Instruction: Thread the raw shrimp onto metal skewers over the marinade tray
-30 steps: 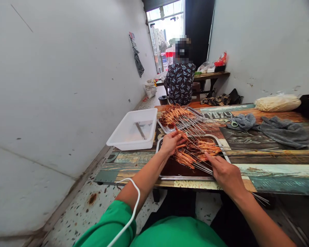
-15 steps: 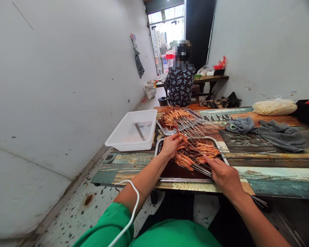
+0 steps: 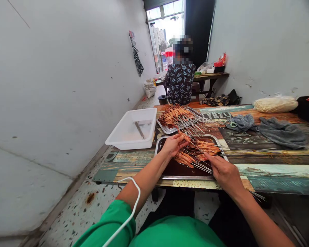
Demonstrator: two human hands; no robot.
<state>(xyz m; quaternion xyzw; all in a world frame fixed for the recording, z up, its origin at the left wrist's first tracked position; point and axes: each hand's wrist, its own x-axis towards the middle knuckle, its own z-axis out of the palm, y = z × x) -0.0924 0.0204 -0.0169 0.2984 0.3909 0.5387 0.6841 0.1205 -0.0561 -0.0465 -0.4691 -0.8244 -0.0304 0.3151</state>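
My left hand (image 3: 172,145) is closed, pinching an orange-brown strip of meat (image 3: 185,138) with dark, stringy ends. In my right hand (image 3: 226,172) is the end of a thin metal skewer (image 3: 198,148), which slants up toward the pinched strip. Whether the point has pierced it, I cannot tell. Both hands are over a metal tray (image 3: 187,177) of dark liquid, where more meat strips (image 3: 184,160) lie in bunches, with skewers jutting out to the right. Just beyond, skewered meat (image 3: 175,114) is heaped on a clear tray (image 3: 165,128), its skewers pointing right.
A white plastic tub (image 3: 130,141) with a metal tool inside stands at the left. Grey cloths (image 3: 283,133) and a bagged pale bundle (image 3: 275,103) lie to the right on the patterned table (image 3: 273,169). Ahead, a person (image 3: 180,82) sits facing away.
My left hand has shifted slightly to the right with the meat strip, closer to the skewer. My right hand keeps its grip on the skewer, nearly in place.
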